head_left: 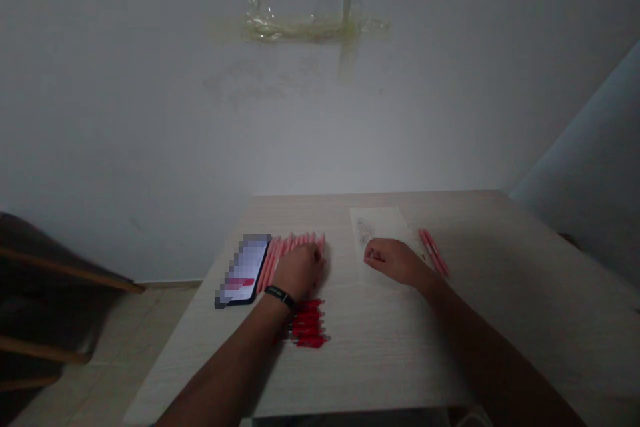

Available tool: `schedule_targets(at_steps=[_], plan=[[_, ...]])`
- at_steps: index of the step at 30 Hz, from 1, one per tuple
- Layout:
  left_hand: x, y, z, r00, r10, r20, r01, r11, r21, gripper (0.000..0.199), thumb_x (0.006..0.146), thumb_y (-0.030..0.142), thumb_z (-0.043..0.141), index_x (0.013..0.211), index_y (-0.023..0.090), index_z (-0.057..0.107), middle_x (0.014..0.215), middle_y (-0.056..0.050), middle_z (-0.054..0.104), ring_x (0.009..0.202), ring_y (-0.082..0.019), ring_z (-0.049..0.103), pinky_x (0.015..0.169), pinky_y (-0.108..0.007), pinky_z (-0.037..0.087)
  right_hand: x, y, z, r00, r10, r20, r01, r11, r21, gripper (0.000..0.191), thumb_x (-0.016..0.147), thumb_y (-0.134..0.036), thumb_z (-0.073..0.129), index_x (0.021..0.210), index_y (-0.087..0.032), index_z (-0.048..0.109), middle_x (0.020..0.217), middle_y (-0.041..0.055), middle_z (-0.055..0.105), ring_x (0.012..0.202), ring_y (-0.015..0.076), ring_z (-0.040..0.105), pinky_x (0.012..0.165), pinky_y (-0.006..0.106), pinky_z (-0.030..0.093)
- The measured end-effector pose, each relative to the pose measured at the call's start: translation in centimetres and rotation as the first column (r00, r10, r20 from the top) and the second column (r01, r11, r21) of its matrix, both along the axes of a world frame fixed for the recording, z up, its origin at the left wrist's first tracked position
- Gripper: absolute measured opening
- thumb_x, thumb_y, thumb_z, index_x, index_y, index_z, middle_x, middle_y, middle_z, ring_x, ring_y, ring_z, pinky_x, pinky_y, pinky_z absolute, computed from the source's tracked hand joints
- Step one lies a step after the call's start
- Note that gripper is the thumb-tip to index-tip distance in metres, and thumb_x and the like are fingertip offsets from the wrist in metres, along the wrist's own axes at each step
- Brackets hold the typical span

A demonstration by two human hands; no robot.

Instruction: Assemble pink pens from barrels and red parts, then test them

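My left hand [301, 271], a dark band on its wrist, is closed over the right part of a row of pink pen barrels [267, 265]. Its fingertips point away from me, and what they hold is hidden. Just under that wrist lie several red pen parts [309, 325], side by side. My right hand [393, 260] is above a sheet of white paper [387, 219], fingers curled in a pinch. Anything in the pinch is too small to make out. Beyond those fingers a pile of tiny grey pieces [365, 230], perhaps springs, rests on the paper.
A phone [245, 273], partly blurred out, lies left of the row. To the right of the paper are a few pink pens [433, 251]. The pale wooden table [380, 373] meets a wall [375, 140] at the back. Dark chairs [45, 293] stand at the left.
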State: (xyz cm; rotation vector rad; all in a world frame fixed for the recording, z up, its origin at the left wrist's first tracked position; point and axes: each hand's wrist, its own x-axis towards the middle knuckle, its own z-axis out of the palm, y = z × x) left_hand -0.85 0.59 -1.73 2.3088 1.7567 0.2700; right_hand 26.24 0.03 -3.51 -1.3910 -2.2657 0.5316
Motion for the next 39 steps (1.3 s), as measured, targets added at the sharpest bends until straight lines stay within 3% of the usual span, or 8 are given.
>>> schedule_targets(at_steps=[6,15,29,39], plan=[[0.2,-0.2,0.1,0.996,-0.062,0.058,0.057,0.995,0.081,0.019,0.092,0.032,0.054,0.09,0.02,0.068,0.097,-0.008,0.074,0.089,-0.022,0.067,0.08,-0.032,0.045,0.1,-0.1,0.3,1.0,0.014,-0.002,-0.014,0.999,0.033,0.009,0.09,-0.026,0.062,0.085,-0.019,0.066,0.075,-0.0007,0.063,0.066,0.0123,0.053,0.061,0.023,0.031],[0.9,-0.7,0.9,0.999,-0.036,0.012,0.037,0.999,-0.007,0.024,0.091,0.036,0.053,0.089,0.018,0.07,0.095,-0.011,0.074,0.084,-0.023,0.068,0.077,-0.033,0.047,0.0,0.0,0.2,1.0,0.01,0.002,-0.01,1.0,0.029,0.01,0.09,-0.027,0.062,0.085,-0.019,0.066,0.075,-0.0003,0.063,0.067,0.0127,0.053,0.061,0.023,0.031],[0.8,-0.4,-0.2,0.998,-0.019,0.052,0.018,1.0,0.014,0.04,0.094,0.046,0.047,0.082,0.018,0.071,0.086,-0.012,0.075,0.077,-0.024,0.068,0.071,-0.032,0.046,0.1,0.1,-0.1,1.0,0.01,-0.001,-0.01,1.0,0.011,0.01,0.09,-0.028,0.062,0.086,-0.019,0.066,0.074,-0.0009,0.063,0.066,0.0127,0.054,0.06,0.024,0.031],[0.9,0.1,0.2,0.938,-0.055,0.344,0.069,0.997,-0.028,0.03,0.092,0.037,0.051,0.085,0.015,0.07,0.081,-0.007,0.072,0.072,-0.018,0.064,0.064,-0.028,0.04,-0.2,0.0,0.1,0.998,0.011,-0.057,-0.009,1.0,0.026,0.01,0.09,-0.027,0.062,0.085,-0.019,0.066,0.076,0.0001,0.064,0.068,0.0135,0.056,0.061,0.024,0.035]])
